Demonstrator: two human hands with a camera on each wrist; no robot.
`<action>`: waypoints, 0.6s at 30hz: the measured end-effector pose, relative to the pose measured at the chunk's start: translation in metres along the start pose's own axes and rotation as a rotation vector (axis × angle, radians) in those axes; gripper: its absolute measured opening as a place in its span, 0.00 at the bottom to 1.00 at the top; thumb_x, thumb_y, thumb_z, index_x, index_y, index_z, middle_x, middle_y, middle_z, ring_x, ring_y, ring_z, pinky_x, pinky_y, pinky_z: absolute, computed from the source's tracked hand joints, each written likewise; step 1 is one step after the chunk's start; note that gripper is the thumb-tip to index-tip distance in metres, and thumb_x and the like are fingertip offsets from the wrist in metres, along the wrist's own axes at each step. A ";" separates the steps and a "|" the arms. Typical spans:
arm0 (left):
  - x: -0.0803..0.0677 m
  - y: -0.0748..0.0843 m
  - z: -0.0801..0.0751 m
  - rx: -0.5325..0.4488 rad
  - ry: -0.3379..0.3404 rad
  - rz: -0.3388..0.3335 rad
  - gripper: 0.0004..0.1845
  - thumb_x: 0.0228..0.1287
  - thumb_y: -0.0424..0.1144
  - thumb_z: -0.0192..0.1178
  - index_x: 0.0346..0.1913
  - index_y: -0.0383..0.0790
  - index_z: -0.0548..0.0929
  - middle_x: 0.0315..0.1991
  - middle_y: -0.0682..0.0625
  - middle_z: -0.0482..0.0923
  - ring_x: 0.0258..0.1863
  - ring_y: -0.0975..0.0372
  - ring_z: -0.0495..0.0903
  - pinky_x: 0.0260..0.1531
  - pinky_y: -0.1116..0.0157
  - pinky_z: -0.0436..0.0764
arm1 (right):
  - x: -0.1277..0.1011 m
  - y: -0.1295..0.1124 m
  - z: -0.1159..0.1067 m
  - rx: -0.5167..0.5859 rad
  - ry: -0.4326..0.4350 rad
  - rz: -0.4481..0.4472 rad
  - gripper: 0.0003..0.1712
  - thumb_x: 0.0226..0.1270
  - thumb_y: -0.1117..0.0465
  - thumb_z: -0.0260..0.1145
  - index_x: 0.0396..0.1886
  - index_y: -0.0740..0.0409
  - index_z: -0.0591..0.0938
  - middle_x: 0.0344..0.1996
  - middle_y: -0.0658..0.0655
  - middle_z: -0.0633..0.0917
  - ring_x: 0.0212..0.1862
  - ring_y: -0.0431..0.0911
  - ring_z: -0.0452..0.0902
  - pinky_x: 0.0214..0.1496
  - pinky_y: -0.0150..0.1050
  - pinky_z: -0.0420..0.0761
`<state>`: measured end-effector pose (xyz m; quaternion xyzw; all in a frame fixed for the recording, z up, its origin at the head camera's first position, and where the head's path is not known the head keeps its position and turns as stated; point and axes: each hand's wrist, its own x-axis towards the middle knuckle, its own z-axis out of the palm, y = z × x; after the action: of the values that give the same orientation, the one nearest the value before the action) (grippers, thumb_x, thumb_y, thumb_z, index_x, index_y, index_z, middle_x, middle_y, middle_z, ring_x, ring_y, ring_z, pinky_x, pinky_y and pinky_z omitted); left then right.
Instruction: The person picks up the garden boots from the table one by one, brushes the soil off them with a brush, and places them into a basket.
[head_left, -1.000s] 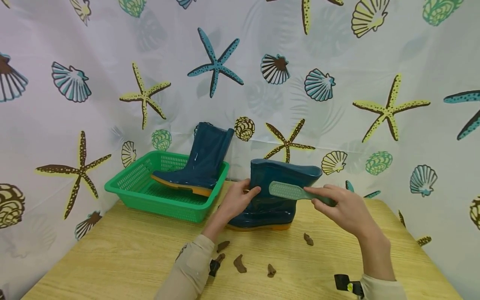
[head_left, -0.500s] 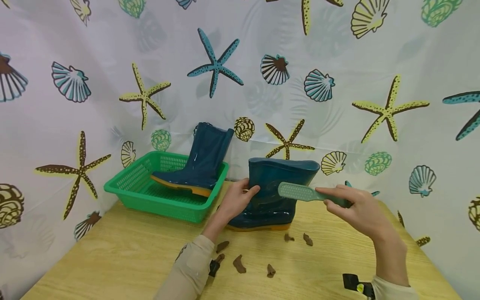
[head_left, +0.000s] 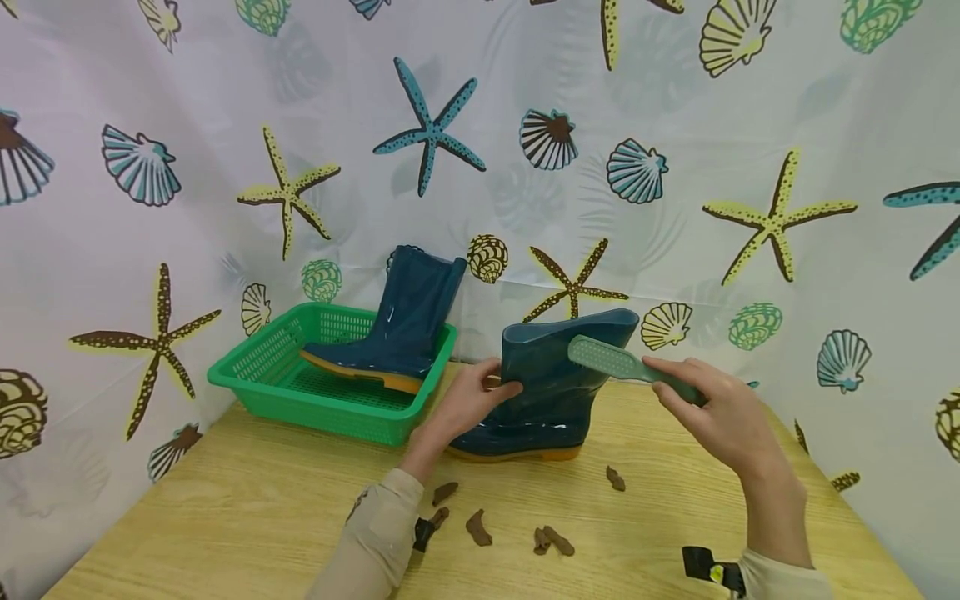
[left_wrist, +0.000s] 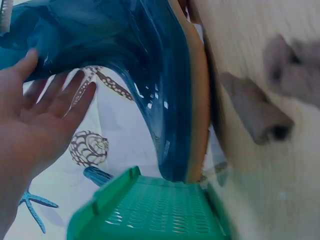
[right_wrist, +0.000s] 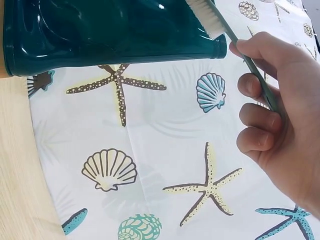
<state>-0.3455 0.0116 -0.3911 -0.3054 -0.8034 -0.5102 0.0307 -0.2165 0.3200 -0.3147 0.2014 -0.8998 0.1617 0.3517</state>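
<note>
A dark blue rubber boot [head_left: 543, 392] with a tan sole stands on the wooden table [head_left: 225, 517], its shaft leaning. My left hand [head_left: 468, 404] holds the back of the shaft, thumb on the near face and fingers behind; the left wrist view shows the hand [left_wrist: 40, 115] against the boot [left_wrist: 125, 50]. My right hand [head_left: 723, 417] grips the handle of a green brush [head_left: 611, 360]. The brush [right_wrist: 205, 17] has its bristles on the boot [right_wrist: 100, 30] near the rim. The right wrist view shows my right hand [right_wrist: 280, 125] curled round the handle.
A second blue boot [head_left: 408, 321] sits in a green plastic basket [head_left: 255, 375] at the back left of the table. Several brown mud lumps [head_left: 480, 529] lie near the front edge. A seashell-print curtain [head_left: 675, 167] encloses the back and sides.
The brush moved right and up from mid-shaft to the rim. The boot's shaft now leans. One mud lump now lies nearer the front, beside another.
</note>
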 end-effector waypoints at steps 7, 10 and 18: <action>0.000 -0.016 0.000 -0.011 -0.163 -0.059 0.25 0.69 0.43 0.63 0.68 0.47 0.74 0.64 0.47 0.76 0.63 0.50 0.77 0.59 0.54 0.79 | 0.000 0.001 0.001 -0.005 0.022 0.039 0.19 0.68 0.62 0.67 0.59 0.52 0.84 0.46 0.57 0.88 0.39 0.47 0.81 0.36 0.44 0.79; 0.000 -0.019 0.002 0.043 -0.156 -0.072 0.23 0.71 0.44 0.61 0.67 0.48 0.74 0.63 0.47 0.76 0.64 0.51 0.77 0.60 0.53 0.78 | 0.001 0.003 0.002 -0.006 0.064 0.048 0.19 0.68 0.63 0.67 0.58 0.53 0.84 0.41 0.56 0.88 0.31 0.38 0.73 0.29 0.36 0.72; 0.003 -0.017 0.007 0.172 -0.079 -0.110 0.17 0.73 0.49 0.57 0.59 0.48 0.81 0.55 0.51 0.83 0.57 0.54 0.81 0.55 0.54 0.81 | 0.002 0.004 0.002 -0.015 0.095 0.070 0.19 0.68 0.62 0.67 0.58 0.52 0.84 0.38 0.57 0.87 0.28 0.35 0.67 0.26 0.34 0.66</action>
<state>-0.3548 0.0140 -0.4069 -0.2767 -0.8605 -0.4277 -0.0029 -0.2206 0.3225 -0.3154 0.1593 -0.8898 0.1764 0.3895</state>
